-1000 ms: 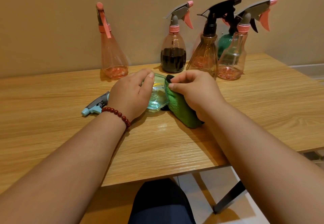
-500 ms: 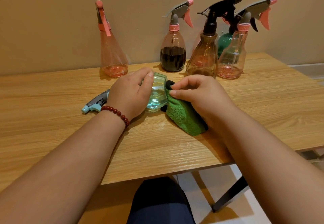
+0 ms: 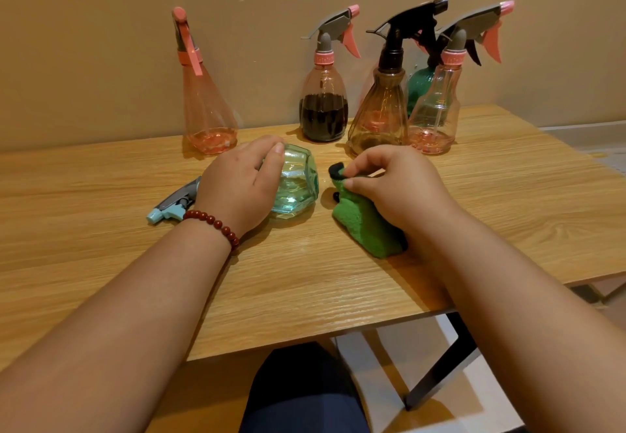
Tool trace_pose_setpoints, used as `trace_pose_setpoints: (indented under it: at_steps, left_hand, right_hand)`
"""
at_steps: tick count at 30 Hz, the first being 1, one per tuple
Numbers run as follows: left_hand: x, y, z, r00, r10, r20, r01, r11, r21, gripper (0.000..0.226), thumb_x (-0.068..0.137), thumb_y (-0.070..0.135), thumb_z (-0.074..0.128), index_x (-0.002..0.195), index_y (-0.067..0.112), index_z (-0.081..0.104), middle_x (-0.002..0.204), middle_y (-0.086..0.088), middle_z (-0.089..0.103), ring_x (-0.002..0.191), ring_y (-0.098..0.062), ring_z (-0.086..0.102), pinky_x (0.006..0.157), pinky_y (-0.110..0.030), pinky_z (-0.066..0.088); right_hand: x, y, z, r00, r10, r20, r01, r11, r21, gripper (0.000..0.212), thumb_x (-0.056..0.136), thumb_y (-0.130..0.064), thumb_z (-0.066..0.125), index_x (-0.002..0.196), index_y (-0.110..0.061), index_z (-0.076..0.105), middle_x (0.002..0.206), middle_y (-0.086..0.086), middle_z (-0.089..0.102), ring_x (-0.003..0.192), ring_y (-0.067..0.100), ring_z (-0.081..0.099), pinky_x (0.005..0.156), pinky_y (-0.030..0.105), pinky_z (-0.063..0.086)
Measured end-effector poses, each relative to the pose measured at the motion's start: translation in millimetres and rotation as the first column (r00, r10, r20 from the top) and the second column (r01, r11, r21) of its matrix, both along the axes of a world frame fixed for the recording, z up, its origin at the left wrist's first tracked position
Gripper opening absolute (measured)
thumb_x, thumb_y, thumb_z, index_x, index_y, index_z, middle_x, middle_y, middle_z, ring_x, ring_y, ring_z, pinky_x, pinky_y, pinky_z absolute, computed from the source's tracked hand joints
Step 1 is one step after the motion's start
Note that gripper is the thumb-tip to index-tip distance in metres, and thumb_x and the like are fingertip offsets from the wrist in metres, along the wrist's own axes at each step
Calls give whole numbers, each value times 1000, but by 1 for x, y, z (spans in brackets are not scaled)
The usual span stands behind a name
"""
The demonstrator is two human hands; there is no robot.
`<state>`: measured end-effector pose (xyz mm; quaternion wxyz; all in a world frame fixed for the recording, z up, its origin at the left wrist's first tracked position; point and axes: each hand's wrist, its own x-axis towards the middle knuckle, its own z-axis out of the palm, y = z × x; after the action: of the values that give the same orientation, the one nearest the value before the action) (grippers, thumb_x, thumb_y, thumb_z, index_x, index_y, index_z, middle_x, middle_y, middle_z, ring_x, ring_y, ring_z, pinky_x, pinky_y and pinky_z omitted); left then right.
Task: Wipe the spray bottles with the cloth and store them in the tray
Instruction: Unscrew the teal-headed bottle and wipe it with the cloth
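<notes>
Teal bottle (image 3: pixel 298 188): on its side on the table (image 3: pixel 508 202), body under the left hand (image 3: pixel 240 185), which grips it with fingers curled over the top. Its base points toward the cloth. Its grey-and-blue trigger (image 3: pixel 172 204) sticks out on the far side of that hand, beside the wrist.

Cloth (image 3: pixel 366 226): green with a black edge, bunched on the table under the right hand (image 3: pixel 396 188). Thumb and forefinger pinch its upper corner. It is just beside the teal bottle, with a narrow gap between them.

Bracelet (image 3: pixel 213 222): dark red beads, on the left wrist.

Standing upright beyond both hands, along the wall (image 3: pixel 101 43):
- cone bottle (image 3: pixel 206 104), pink, beyond the left hand.
- dark bottle (image 3: pixel 323 107), part full of dark liquid, beyond the gap between the hands.
- amber bottle (image 3: pixel 379 110), black trigger, just beyond the right hand.
- pink bottle (image 3: pixel 437 110), grey-and-pink trigger, touching or nearly touching the amber one on its outer side.
- green bottle (image 3: pixel 418 87), behind those two and mostly hidden.
</notes>
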<state>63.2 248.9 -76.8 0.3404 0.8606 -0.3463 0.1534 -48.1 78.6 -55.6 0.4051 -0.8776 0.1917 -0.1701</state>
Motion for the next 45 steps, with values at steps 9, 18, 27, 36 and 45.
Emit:
trace_pose_setpoints:
  at_steps: [9,18,27,36,45]
  left_hand:
    - [4,2,-1,1000,-23,3,23,1000,-7,60,94,49,20,120,18,64,100,-1,66,89,-14,54,70,-27,31]
    - [9,6,-3,995,-81,54,84,995,-61,64,94,46,16,123,13,62,112,1,61,100,-6,50,81,-22,34]
    - [11,6,0,994,-72,79,83,985,-151,61,95,43,18,124,12,62,108,9,56,103,-6,50,89,-24,39]
    - [-5,-1,2,965,37,258,59,932,-357,34,96,37,46,86,11,67,79,8,58,72,-4,50,68,-9,39]
    - [-19,-18,17,664,-420,-618,-135,747,-652,54,77,69,61,113,28,62,102,4,75,92,-17,73,78,-42,57]
  right_hand:
    - [2,-7,-14,1000,-28,-3,28,993,-114,15,88,-33,69,103,-31,71,95,-16,56,92,4,50,62,9,32]
    - [9,15,8,959,284,-1,-280,947,-158,85,66,-52,79,141,-41,41,137,-20,43,128,2,38,103,25,33]
    - [37,26,2,916,391,-94,-400,908,-125,95,65,-47,84,145,-38,33,129,-17,49,112,2,44,87,19,38]
    - [32,14,-12,936,134,325,-175,979,101,79,66,-35,87,134,-34,47,117,-21,59,107,-6,56,84,11,48]
    - [29,22,-15,880,154,449,-211,974,80,81,62,-32,88,125,-33,38,118,-18,54,107,-12,54,85,4,42]
